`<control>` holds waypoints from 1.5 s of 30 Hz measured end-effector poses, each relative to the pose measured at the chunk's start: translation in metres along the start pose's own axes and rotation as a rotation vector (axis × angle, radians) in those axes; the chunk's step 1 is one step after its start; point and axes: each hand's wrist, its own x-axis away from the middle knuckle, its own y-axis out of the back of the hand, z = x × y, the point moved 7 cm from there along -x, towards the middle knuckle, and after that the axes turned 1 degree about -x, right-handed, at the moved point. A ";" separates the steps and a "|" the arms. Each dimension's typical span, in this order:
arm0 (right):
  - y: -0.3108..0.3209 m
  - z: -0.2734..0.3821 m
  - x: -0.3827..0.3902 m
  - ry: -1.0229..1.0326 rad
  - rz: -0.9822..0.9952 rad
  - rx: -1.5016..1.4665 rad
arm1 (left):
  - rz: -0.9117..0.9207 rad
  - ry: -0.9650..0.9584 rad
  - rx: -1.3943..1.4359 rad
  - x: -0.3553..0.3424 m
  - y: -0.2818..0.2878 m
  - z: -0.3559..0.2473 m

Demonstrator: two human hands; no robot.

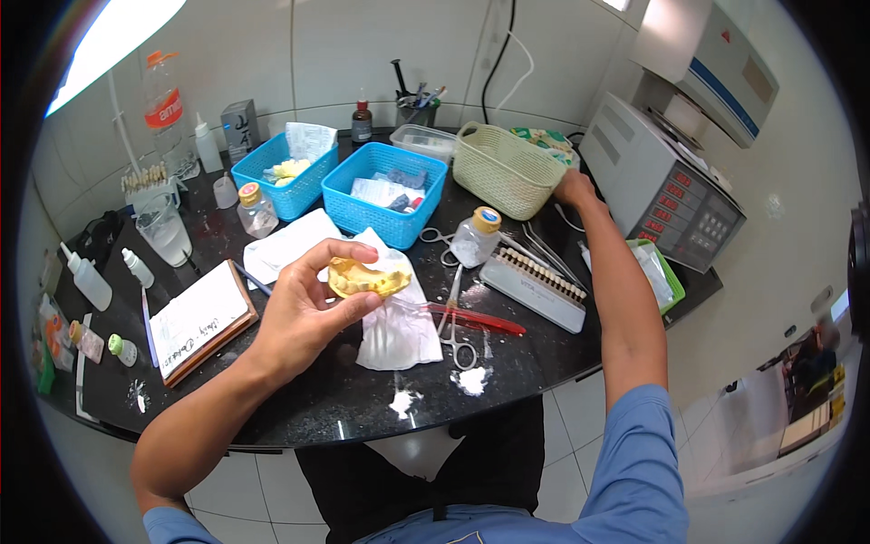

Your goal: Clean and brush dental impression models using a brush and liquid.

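In my left hand [308,304] is a yellow dental cast [349,283], pinched between thumb and fingers above a white paper towel [408,340]. The row of teeth on the cast faces up. My right arm stretches far to the back right, where my right hand [575,188] is at the right end of a pale green basket [507,168]. Its fingers are mostly hidden, so whether they grip anything does not show. A green patterned packet [548,140] lies just behind that hand. Scissor-like forceps [453,317] and a red-handled tool [485,320] rest by the towel.
Two blue baskets [385,227] stand at the back, near a jar with a yellow lid [476,238]. A tooth shade guide [535,295] lies right of centre. On the left are a notepad [204,317] and a cup [163,231]. A grey machine [652,181] borders the right.
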 end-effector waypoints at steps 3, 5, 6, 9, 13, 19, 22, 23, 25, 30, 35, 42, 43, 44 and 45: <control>-0.024 0.001 -0.014 0.096 0.069 -0.008 | 0.007 -0.064 -0.057 0.001 0.001 -0.005; -0.035 -0.038 -0.056 0.369 -0.047 -0.027 | 0.041 -0.007 -0.007 -0.006 -0.010 -0.009; -0.049 -0.022 -0.052 0.368 -0.041 -0.075 | 0.014 -0.055 -0.025 -0.006 -0.005 -0.006; -0.068 -0.007 -0.059 0.390 -0.021 -0.126 | -0.019 -0.060 -0.086 -0.004 0.002 -0.007; -0.040 -0.128 -0.133 0.127 -0.096 -0.050 | 0.068 -0.168 -0.047 -0.010 -0.010 -0.013; -0.041 -0.034 -0.045 -0.056 0.018 -0.192 | 0.006 -0.075 -0.117 -0.007 -0.001 -0.007; -0.028 -0.039 -0.041 -0.094 -0.028 -0.223 | 0.019 -0.061 -0.106 -0.009 -0.002 -0.006; -0.025 -0.035 -0.035 -0.114 -0.049 -0.246 | 0.019 -0.050 -0.117 -0.008 -0.001 -0.005; -0.026 -0.035 -0.034 -0.121 -0.085 -0.251 | 0.012 -0.068 -0.118 -0.008 0.000 -0.002; -0.020 -0.033 -0.023 -0.139 -0.164 -0.259 | 0.008 -0.093 -0.097 -0.008 0.000 -0.003; -0.005 -0.022 -0.001 -0.194 -0.283 -0.306 | -0.001 -0.037 -0.114 -0.008 0.002 -0.002; 0.005 -0.006 0.010 -0.110 -0.335 -0.358 | -0.002 -0.018 -0.131 -0.009 0.000 -0.001; 0.009 -0.003 0.012 -0.060 -0.369 -0.373 | -0.008 -0.021 -0.133 -0.009 0.000 -0.001; 0.009 -0.004 0.011 -0.036 -0.406 -0.372 | -0.002 -0.025 -0.132 -0.009 0.000 -0.001; 0.010 -0.006 0.011 -0.040 -0.412 -0.370 | -0.003 -0.025 -0.133 -0.009 0.000 -0.001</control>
